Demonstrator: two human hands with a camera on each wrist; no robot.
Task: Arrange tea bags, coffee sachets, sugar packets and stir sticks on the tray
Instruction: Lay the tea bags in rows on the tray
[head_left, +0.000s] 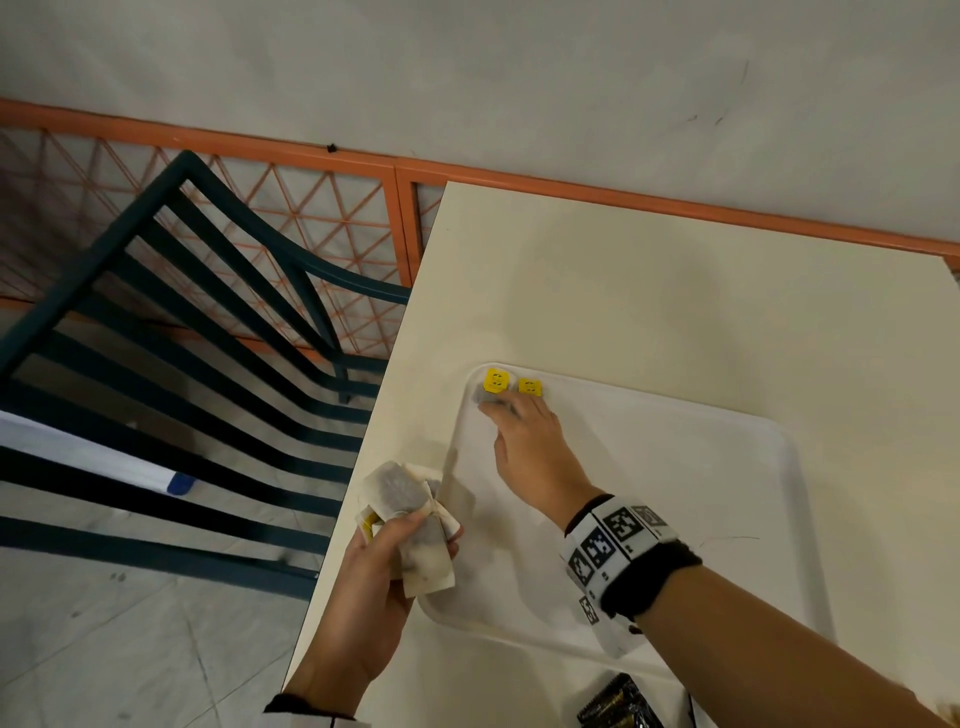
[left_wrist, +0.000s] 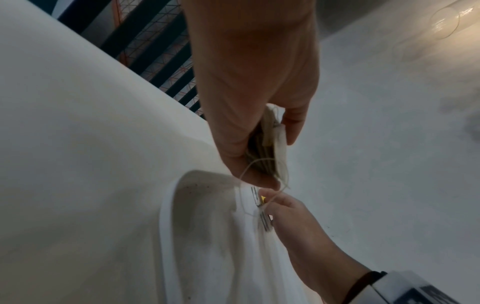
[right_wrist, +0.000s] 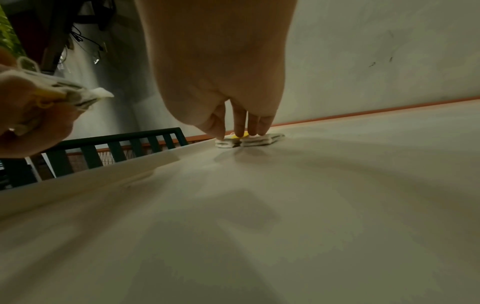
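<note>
A white tray (head_left: 727, 467) lies on the cream table. In its far left corner lie two tea bags (right_wrist: 249, 140) side by side, their yellow tags (head_left: 496, 380) pointing away from me. My right hand (head_left: 519, 421) reaches into that corner and its straight fingertips (right_wrist: 240, 131) press down on these bags. My left hand (head_left: 395, 540) hovers at the tray's left rim (left_wrist: 166, 216) and grips a bunch of tea bags (head_left: 400, 493) with strings (left_wrist: 246, 170) hanging; thumb and fingers pinch the bunch (left_wrist: 270, 144).
A dark green slatted chair (head_left: 182, 364) stands left of the table (head_left: 675, 291), before an orange lattice fence (head_left: 311, 208). Black sachets (head_left: 618, 701) lie at the near table edge. A wall runs behind the table.
</note>
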